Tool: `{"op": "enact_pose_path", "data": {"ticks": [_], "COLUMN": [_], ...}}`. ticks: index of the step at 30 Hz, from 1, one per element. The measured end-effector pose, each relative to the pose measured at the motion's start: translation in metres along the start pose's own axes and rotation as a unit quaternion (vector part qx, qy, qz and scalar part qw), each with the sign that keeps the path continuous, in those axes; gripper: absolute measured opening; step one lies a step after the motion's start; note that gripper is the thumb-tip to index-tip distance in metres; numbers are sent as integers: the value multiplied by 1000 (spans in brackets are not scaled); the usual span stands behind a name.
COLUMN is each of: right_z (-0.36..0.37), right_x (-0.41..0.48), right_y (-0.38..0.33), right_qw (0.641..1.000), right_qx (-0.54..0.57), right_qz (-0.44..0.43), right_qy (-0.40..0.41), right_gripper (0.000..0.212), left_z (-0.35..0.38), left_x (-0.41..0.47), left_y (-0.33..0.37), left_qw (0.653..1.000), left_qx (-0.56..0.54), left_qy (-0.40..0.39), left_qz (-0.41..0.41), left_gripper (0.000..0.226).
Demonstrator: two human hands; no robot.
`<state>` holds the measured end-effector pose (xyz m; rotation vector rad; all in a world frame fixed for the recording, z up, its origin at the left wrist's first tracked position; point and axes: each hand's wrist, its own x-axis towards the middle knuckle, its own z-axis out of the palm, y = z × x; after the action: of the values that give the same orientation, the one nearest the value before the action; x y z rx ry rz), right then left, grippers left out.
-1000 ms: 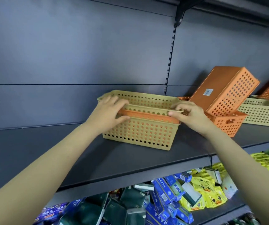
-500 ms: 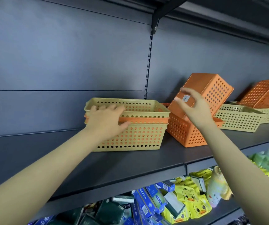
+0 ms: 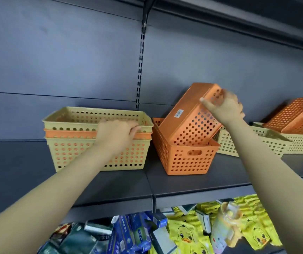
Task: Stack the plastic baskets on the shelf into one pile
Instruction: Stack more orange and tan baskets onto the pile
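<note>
The shelf [image 3: 192, 182] ran across the middle of the frame, and on its left part stood your pile [image 3: 84, 142]: a yellow basket, an orange one nested in it, another yellow on top. Your left hand [image 3: 116, 133] rested curled over the pile's near right rim, steadying it. Just right of the pile, at centre frame, an upright orange basket [image 3: 181, 158] held a tipped orange basket [image 3: 189, 118], upside down, its bottom facing you and its long axis slanting up to the right. Your right hand [image 3: 224, 109] had closed on its upper right end, fingers wrapped over the edge, though blur hid the exact hold. The pile lay left of that grip, so I judge the basket needed turning upright and carrying leftward.
</note>
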<state>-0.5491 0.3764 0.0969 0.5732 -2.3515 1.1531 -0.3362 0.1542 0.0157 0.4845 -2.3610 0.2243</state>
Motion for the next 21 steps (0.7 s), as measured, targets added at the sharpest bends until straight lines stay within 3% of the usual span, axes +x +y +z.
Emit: {"op": "enact_pose_path", "data": {"ticks": [3, 7, 15, 21], "right_z": [1, 0, 10, 6], "right_x": [10, 24, 40, 42], "right_y": [7, 8, 4, 4], "right_qw": [998, 999, 991, 981], "right_qx": [55, 32, 78, 156], "right_qz": [-19, 16, 107, 115], "right_qy": [6, 25, -36, -5], "right_gripper": [84, 80, 85, 91], "left_z": [5, 10, 10, 10], "left_x": [8, 15, 24, 26], "left_y": [15, 29, 34, 34], "left_qw": [1000, 1000, 999, 999], "left_qx": [17, 28, 34, 35], "left_qy": [-1, -4, -28, -38], "left_qz": [-2, -2, -3, -5], "left_gripper": [43, 44, 44, 44]}}
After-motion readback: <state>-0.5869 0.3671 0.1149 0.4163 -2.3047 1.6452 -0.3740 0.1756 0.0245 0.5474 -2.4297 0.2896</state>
